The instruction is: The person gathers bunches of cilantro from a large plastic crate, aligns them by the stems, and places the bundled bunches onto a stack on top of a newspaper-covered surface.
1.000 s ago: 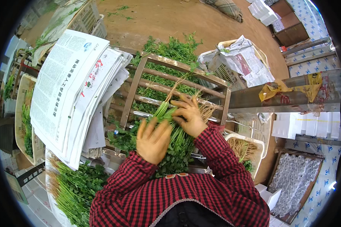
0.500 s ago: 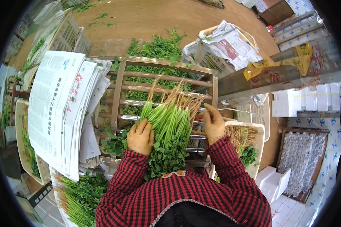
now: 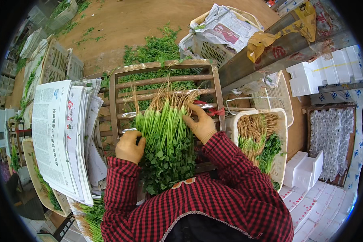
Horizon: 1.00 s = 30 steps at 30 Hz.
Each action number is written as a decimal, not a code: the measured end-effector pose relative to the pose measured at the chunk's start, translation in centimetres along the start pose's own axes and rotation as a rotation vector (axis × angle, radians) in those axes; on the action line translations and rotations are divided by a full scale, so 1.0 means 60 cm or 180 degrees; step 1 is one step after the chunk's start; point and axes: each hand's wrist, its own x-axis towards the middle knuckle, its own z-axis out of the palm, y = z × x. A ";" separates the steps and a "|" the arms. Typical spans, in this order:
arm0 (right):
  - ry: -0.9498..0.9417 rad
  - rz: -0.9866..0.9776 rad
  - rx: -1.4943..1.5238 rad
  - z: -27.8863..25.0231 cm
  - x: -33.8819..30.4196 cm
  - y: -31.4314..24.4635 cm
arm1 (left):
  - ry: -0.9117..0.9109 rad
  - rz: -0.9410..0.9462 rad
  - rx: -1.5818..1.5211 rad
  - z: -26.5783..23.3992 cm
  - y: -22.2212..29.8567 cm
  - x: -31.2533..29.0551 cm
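Head view: a bunch of leafy greens (image 3: pixel 167 135) is laid on the slatted frame (image 3: pixel 114 97), roots pointed away from the wearer, leaves toward the body. Compared with half a second earlier, the right hand (image 3: pixel 200 123), then held clear of the stems, is now brought against the bunch's right edge near the roots. Its grip is open, thumb and forefinger parted. The left hand (image 3: pixel 130 147) is now set lower on the left edge, fingers curled; whether anything is pinched in that grip cannot be told.

The bunch is therefore bounded from both sides; this is judged to help square the stems. Root ends are roughly lined up along the bars, though a few stalks at the far left are seen slightly apart.

A newspaper stack (image 3: pixel 50 137) is placed left of the frame. More rooted greens (image 3: pixel 258 141) are held in a white basket (image 3: pixel 283 161) at right, near the right forearm.
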 end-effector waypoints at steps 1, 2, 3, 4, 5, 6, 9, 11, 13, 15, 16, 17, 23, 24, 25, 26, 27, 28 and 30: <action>-0.0105 0.0052 0.0127 -0.001 0.009 0.018 | 0.0243 0.0244 0.0348 -0.015 0.011 0.000; -0.0211 0.0073 0.0240 -0.007 0.011 0.027 | 0.0378 0.0309 0.0333 -0.030 0.032 0.007; -0.0128 0.0022 0.0178 -0.005 0.011 0.031 | 0.0650 0.0556 0.0133 -0.034 0.057 0.011; -0.0058 -0.0049 0.0104 -0.005 0.009 0.033 | 0.0942 0.0786 -0.0075 -0.031 0.084 0.012; -0.0003 -0.0034 0.0060 -0.003 0.008 0.030 | 0.0711 0.0896 -0.0228 -0.024 0.108 0.014; 0.0058 -0.0014 0.0015 -0.002 0.006 0.025 | 0.0477 0.1010 -0.0384 -0.015 0.130 0.017; 0.0737 -0.0284 -0.0538 0.017 0.018 -0.008 | -0.0196 0.0908 0.0048 0.064 0.118 0.036; 0.1055 -0.0518 -0.1147 0.005 0.024 -0.041 | -0.0284 0.0893 -0.0054 0.085 0.108 0.038; 0.0691 -0.0423 -0.1419 0.010 0.045 -0.052 | -0.0262 0.0925 -0.0420 0.082 0.095 0.043; 0.0321 -0.0485 -0.1314 0.008 0.060 -0.050 | -0.0243 0.0973 -0.0544 0.073 0.088 0.047; 0.0216 -0.0516 -0.1238 0.002 0.057 -0.051 | -0.0295 0.0901 -0.0771 0.067 0.084 0.045; 0.0111 -0.0549 -0.1162 -0.006 0.053 -0.048 | -0.0348 0.0827 -0.0997 0.060 0.079 0.044; -0.0164 -0.0599 -0.0513 0.004 0.052 -0.025 | -0.0280 0.1162 -0.1110 0.046 0.072 0.043; -0.0238 -0.0501 -0.0371 -0.004 0.053 -0.031 | -0.0295 0.1335 -0.0737 0.050 0.069 0.044; 0.0153 -0.0761 0.0078 -0.003 0.048 -0.015 | -0.0180 0.1466 -0.0593 0.061 0.061 0.043; 0.0336 -0.0470 -0.0053 -0.024 0.032 -0.033 | -0.0173 0.1458 -0.0627 0.062 0.056 0.043; 0.0546 -0.0358 0.0112 -0.028 0.019 -0.032 | -0.0162 0.1444 -0.0661 0.061 0.052 0.044; 0.0771 -0.0236 0.0254 -0.033 0.005 -0.028 | -0.0155 0.1444 -0.0719 0.067 0.051 0.045; 0.0511 -0.0283 0.0224 -0.031 -0.018 -0.036 | -0.0146 0.1366 -0.0712 0.072 0.049 0.046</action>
